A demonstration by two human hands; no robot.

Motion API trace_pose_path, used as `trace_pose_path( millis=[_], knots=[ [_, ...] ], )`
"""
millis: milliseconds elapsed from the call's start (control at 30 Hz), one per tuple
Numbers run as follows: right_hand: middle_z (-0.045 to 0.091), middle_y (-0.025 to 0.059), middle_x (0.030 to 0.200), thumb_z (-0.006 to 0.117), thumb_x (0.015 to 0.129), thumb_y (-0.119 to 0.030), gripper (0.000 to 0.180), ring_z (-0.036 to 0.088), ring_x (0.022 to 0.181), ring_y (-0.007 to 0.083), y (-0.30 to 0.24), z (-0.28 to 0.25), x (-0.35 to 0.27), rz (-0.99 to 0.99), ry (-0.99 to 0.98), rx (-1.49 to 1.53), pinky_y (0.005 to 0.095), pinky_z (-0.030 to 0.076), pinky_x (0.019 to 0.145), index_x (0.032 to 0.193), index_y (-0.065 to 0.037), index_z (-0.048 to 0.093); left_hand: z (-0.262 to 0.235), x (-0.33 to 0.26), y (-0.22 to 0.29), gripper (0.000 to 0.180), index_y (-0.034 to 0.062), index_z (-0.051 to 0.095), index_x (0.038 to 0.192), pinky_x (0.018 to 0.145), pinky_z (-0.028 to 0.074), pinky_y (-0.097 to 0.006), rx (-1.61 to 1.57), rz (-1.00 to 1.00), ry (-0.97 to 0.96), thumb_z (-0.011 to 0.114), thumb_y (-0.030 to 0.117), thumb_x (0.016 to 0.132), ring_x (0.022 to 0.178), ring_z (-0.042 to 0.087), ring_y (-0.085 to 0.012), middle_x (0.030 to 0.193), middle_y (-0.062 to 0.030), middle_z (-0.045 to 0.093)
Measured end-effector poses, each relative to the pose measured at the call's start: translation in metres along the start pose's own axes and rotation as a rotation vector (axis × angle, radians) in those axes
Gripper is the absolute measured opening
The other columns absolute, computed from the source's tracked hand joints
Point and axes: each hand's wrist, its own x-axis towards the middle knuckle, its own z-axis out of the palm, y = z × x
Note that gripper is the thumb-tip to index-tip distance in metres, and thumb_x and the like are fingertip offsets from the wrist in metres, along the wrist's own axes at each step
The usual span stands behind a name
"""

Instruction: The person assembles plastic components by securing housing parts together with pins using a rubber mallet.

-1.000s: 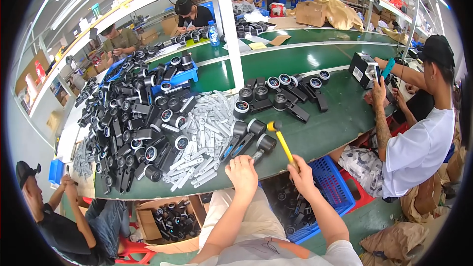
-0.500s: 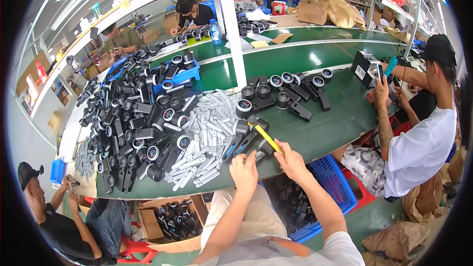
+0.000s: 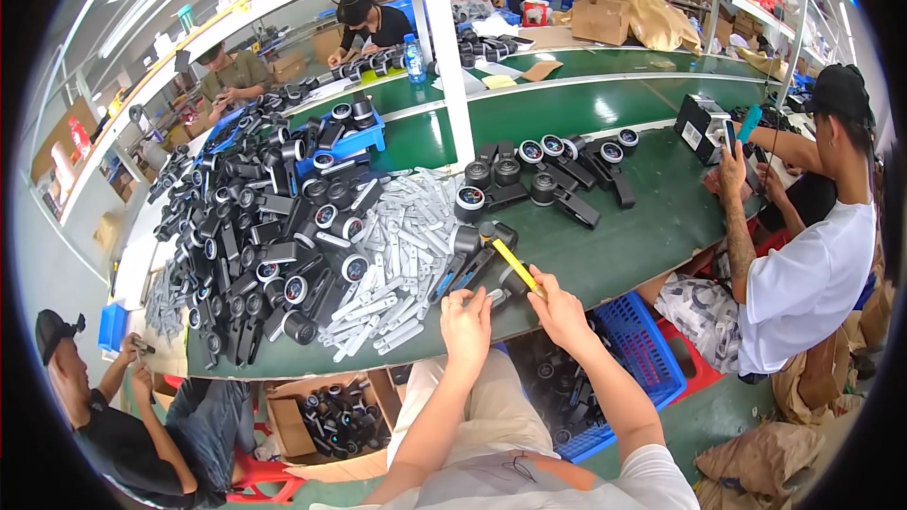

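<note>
- the right hand (image 3: 561, 314) was closed around the lower end of a yellow hammer (image 3: 513, 264), fingers wrapped about the handle.
- the hammer slanted up and to the left from that grip, its head over the near part of the green tabletop (image 3: 661, 222), right above some black parts; whether it touched them could not be told.
- the left hand (image 3: 466, 329) was at the near edge, fingers bent and drawn together, the tips just beside a small grey piece (image 3: 498, 297); whether they pinched it could not be told.
- two black clips with blue stripes (image 3: 470, 270) lay just beyond the left hand, side by side and slanted.
- to the left of these spread a loose heap of pale grey strips (image 3: 383, 308), crossing one another at all angles.
- further left rose a big pile of black lens clips (image 3: 248, 227), some with white-rimmed lenses facing up.
- beyond the hammer, a smaller group of lens clips (image 3: 543, 191) lay near a white post (image 3: 453, 94).
- below the edge, a blue basket (image 3: 656, 365) held dark parts, and an open cardboard box (image 3: 287, 427) held more.
- a co-worker in a white shirt (image 3: 803, 274) sat at the right.
</note>
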Motion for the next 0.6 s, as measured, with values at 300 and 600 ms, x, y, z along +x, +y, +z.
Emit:
trace_pose_path(
  millis=[300, 600],
  knots=[
    [0.053, 0.0119, 0.133, 0.053, 0.092, -0.017, 0.030, 0.060, 0.098, 0.0412, 0.002, 0.002, -0.001, 0.012, -0.003, -0.011, 0.0487, 0.049, 0.081, 0.116, -0.004, 0.040, -0.002, -0.004, 0.002, 0.017, 0.0072, 0.074, 0.093, 0.070, 0.046, -0.038, 0.043, 0.043, -0.003, 0.072, 0.012, 0.077, 0.082, 0.055, -0.0265, 0.087, -0.0072, 0.062],
    [0.062, 0.0215, 0.110, 0.059, 0.090, -0.015, 0.031, 0.063, 0.096, 0.0374, -0.022, -0.031, -0.044, 0.293, -0.063, 0.208, 0.0409, 0.050, 0.080, 0.117, -0.001, 0.052, 0.001, -0.004, -0.006, 0.016, 0.0163, 0.075, 0.091, 0.080, 0.036, -0.038, 0.039, -0.035, 0.004, 0.074, 0.019, 0.075, 0.089, 0.052, -0.0222, 0.087, 0.0020, 0.063]
  ],
)
